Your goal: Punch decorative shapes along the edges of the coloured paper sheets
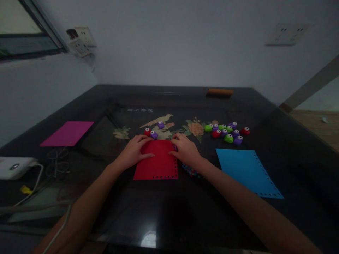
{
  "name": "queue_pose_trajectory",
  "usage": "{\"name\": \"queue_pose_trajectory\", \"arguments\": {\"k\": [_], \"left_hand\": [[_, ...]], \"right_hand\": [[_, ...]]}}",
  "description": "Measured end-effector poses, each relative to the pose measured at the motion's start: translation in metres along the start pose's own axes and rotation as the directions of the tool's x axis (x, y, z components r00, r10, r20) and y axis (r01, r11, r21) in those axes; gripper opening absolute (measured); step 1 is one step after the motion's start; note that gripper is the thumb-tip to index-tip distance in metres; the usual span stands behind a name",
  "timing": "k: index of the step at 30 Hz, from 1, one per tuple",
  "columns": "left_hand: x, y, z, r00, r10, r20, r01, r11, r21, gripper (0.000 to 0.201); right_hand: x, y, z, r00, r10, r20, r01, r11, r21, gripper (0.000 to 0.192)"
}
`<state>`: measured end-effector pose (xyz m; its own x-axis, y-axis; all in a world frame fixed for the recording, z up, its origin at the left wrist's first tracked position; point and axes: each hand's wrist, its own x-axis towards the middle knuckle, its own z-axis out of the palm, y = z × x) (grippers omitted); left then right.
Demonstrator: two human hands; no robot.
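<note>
A red paper sheet (159,162) lies flat on the dark glass table (164,218), with punched holes along its near and right edges. My left hand (134,151) rests on the sheet's left part, fingers spread. Along the sheet's right edge my right hand (186,150) presses down; a purple punch seems tucked under its fingers, but I cannot tell if it is gripped. Three small punches, red (147,132) and purple (154,134) (160,124), sit just beyond the sheet. Coloured paper dots (191,171) lie under my right wrist.
A blue punched sheet (247,171) lies at the right, a magenta sheet (67,133) at the left. Several green, red and purple punches (227,132) cluster at the right rear. Glasses (57,164), a white device (14,167) with cables, and an orange bar (220,91) are also there.
</note>
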<state>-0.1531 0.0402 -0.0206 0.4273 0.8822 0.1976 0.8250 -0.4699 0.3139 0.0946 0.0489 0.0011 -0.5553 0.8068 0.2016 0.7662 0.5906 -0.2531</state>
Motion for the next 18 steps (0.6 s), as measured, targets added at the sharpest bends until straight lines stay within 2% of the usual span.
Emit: {"name": "queue_pose_trajectory", "arguments": {"k": [11, 18], "left_hand": [[0.001, 0.008, -0.004, 1.0, -0.02, -0.013, 0.019, 0.999, -0.044, 0.053], [0.003, 0.01, -0.005, 0.99, -0.095, -0.107, 0.075, 0.982, -0.174, 0.045]], "right_hand": [[0.0, 0.002, 0.006, 0.997, 0.053, 0.063, -0.057, 0.996, 0.063, 0.021], [0.001, 0.004, 0.006, 0.995, 0.075, 0.064, -0.081, 0.991, 0.103, 0.019]]}}
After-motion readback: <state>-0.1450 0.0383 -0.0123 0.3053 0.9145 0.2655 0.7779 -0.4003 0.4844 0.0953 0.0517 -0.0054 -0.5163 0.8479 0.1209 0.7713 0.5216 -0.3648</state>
